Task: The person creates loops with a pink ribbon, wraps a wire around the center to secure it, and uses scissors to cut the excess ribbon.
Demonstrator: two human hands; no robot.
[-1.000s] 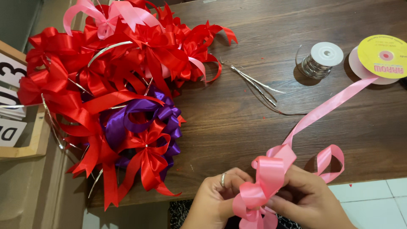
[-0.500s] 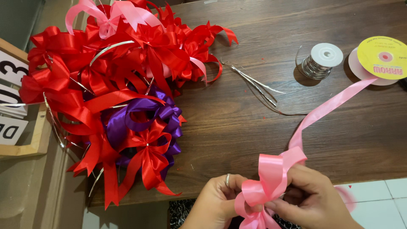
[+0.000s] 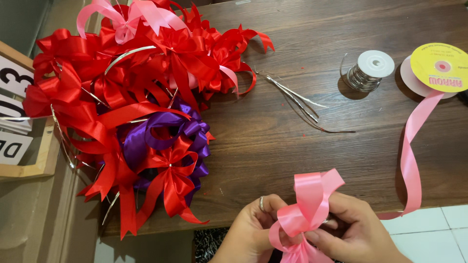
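Both my hands pinch a half-formed pink ribbon bow (image 3: pixel 307 207) at the near edge of the dark wooden table (image 3: pixel 273 146). My left hand (image 3: pixel 251 231), with a ring on one finger, grips the bow's left side. My right hand (image 3: pixel 353 229) holds its right side and middle. A loop of the bow stands up above my fingers. The pink ribbon strand (image 3: pixel 412 151) runs from my right hand, off the table edge, up to a ribbon spool with a yellow label (image 3: pixel 438 68) at the far right.
A big pile of finished red bows (image 3: pixel 122 97) with a purple bow (image 3: pixel 161 134) and a pink bow (image 3: pixel 126 17) fills the table's left side. A spool of silver wire (image 3: pixel 368 70) and cut wire pieces (image 3: pixel 297 100) lie in the middle. A wooden-framed sign (image 3: pixel 19 126) sits at the left.
The loose pink loop at the right has been drawn in, and the strand to the spool now hangs slack off the table edge. My hands stay at the near edge.
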